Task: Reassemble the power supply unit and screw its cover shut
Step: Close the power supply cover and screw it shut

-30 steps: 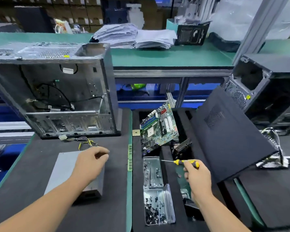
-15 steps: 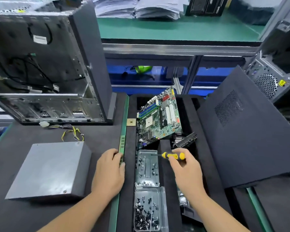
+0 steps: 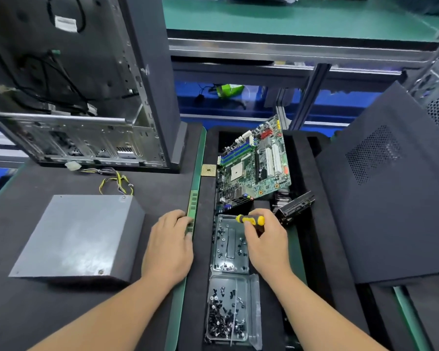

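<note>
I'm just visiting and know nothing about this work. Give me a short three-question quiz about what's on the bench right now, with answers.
1. True or false: the right hand holds a yellow-handled screwdriver.
2. Where do the loose screws lie? A) on the grey power supply box B) in clear plastic trays C) inside the computer case
3. Fill in: the left hand rests by a green ____ stick at the mat's edge.

Key: 1 true; 2 B; 3 memory.
</note>
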